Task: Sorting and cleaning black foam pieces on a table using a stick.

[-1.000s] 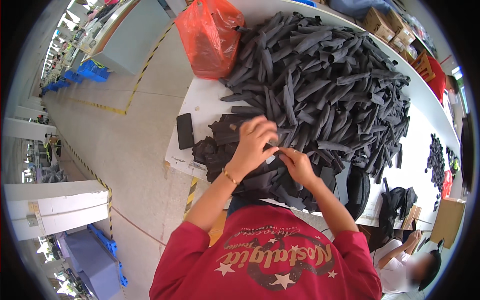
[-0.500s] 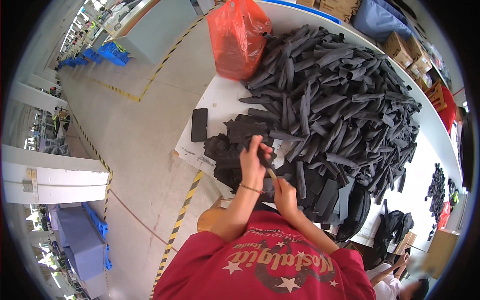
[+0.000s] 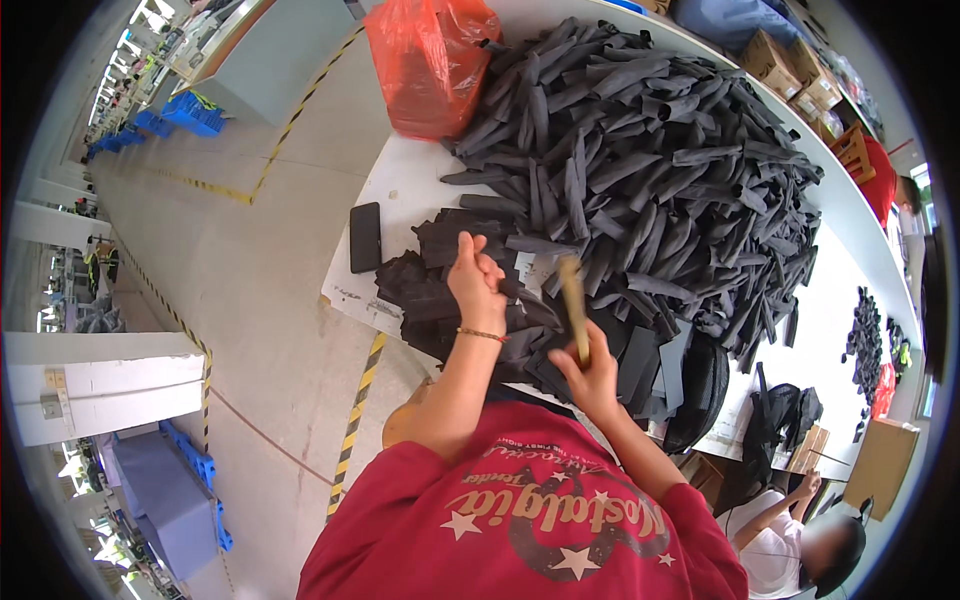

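Note:
My right hand (image 3: pixel 592 375) is closed around a light wooden stick (image 3: pixel 573 305), which points up and away from me and is slightly blurred. To its left, my left hand (image 3: pixel 477 288) is closed on a black fabric tube (image 3: pixel 532 303) whose free end sticks out toward the stick. The stick and the tube are apart. Under and beyond my left hand lies a heap of flat black fabric pieces (image 3: pixel 412 285). A large pile of rolled dark grey tubes (image 3: pixel 650 170) spreads across the white table (image 3: pixel 410 165) beyond my hands.
A red plastic bag (image 3: pixel 430 70) stands at the table's far left, with a black phone (image 3: pixel 365 238) nearer me. Flat dark sheets (image 3: pixel 640 365) and a black mesh item (image 3: pixel 700 395) lie by my right arm. Another person (image 3: pixel 775 540) sits at the lower right.
The stick has come out of the black tube. My right hand has moved right with it, the stick now upright. My left hand stays closed, and the whole view has shifted slightly.

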{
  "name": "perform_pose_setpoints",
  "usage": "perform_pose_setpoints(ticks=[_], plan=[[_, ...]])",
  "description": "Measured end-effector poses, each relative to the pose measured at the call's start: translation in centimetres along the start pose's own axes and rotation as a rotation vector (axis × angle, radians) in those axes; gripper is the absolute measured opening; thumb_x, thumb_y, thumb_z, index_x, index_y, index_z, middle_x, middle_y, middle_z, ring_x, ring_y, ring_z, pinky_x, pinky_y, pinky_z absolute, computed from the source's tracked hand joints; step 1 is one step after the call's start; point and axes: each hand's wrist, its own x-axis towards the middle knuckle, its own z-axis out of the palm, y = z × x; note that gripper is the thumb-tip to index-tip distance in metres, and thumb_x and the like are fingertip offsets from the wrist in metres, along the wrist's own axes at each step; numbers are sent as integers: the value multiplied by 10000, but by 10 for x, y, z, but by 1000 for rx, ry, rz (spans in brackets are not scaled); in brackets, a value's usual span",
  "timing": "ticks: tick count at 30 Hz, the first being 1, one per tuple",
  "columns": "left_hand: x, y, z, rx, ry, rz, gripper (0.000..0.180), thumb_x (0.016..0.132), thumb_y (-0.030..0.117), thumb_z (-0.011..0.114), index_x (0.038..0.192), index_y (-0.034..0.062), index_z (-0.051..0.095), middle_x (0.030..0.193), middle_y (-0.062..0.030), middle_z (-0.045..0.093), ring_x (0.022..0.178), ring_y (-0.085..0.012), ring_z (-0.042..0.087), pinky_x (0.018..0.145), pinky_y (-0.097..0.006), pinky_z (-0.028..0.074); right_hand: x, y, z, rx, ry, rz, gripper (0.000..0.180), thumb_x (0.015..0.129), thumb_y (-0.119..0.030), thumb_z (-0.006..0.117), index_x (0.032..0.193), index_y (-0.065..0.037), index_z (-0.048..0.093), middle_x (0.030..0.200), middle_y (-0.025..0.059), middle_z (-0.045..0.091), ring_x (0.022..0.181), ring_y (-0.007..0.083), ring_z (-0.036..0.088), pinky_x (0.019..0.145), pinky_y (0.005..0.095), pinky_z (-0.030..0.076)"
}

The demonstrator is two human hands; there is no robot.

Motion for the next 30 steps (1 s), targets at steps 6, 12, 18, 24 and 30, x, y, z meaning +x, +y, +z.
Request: perform_pose_setpoints(ticks=[6,12,18,24,30], plan=[[-17,-21,-14,590,-238,27,408,901,426,626,932,19,642,660,21,540,556,-76,463,523,-225,372,56,13,19,60,7,-24,95,904,-88,647,888,-4,606,736,-53,481,700,50,407,599,220,365],[-37,-6,-31,886,-728,-305,349,973,346,531,877,10,541,659,-17,537,514,-89,488,481,-243,404,98,1,21,71,-45,67,205,888,-105,649,743,27,588,560,20,482,542,80,391,483,285,331],[-51,17,-14,684,-654,3,341,1022,308,399,819,40,452,610,-59,531,410,-110,459,418,-237,383,170,-47,65,-13,143,-106,215,868,-118,668,741,30,580,569,73,469,541,110,401,496,299,339],[-25,45,-29,704,-606,40,332,990,217,396,723,31,461,590,-74,558,446,-117,508,446,-248,426,274,-95,89,-77,480,-351,258,903,-156,633,742,37,575,612,68,553,590,109,443,557,288,400],[63,56,-19,1367,-626,973,85,800,143,655,854,78,640,860,-33,611,861,-232,560,728,-357,448,372,-104,14,-149,485,-270,373,935,-328,610,1059,22,583,671,-12,487,602,69,409,551,234,336]])
